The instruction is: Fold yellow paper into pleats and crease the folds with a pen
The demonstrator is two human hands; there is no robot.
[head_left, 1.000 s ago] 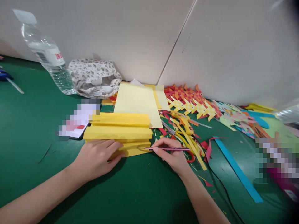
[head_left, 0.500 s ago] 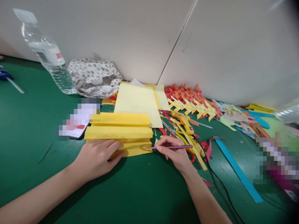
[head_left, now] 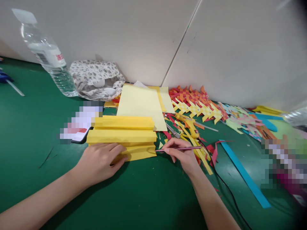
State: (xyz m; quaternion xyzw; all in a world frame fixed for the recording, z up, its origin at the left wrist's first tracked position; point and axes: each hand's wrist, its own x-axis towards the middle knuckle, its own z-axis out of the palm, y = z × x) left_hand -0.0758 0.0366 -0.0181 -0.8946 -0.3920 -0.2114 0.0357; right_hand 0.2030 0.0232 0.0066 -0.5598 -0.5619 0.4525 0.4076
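Observation:
A sheet of yellow paper (head_left: 129,135) lies pleated in front of me, its folds running left to right. My left hand (head_left: 102,161) bears down on its near left part, fingers bent over a fold and thumb on the front strip. Between the thumb and fingers of my right hand (head_left: 181,154) is a slim pink pen (head_left: 188,148). The pen's tip points left, at the right edge of the front strip; whether it touches I cannot tell.
Behind the pleated sheet lie pale yellow sheets (head_left: 141,100). Scissors (head_left: 174,130), a yellow glue gun (head_left: 190,126) with a cord, and paper scraps crowd the right. Woven paper fish (head_left: 196,107) line the wall. A phone (head_left: 83,124) and a water bottle (head_left: 51,59) stand left.
My right hand has moved slightly right, drawing the pen's tip from the front strip to the paper's right edge. My left hand and the pleated paper have stayed put.

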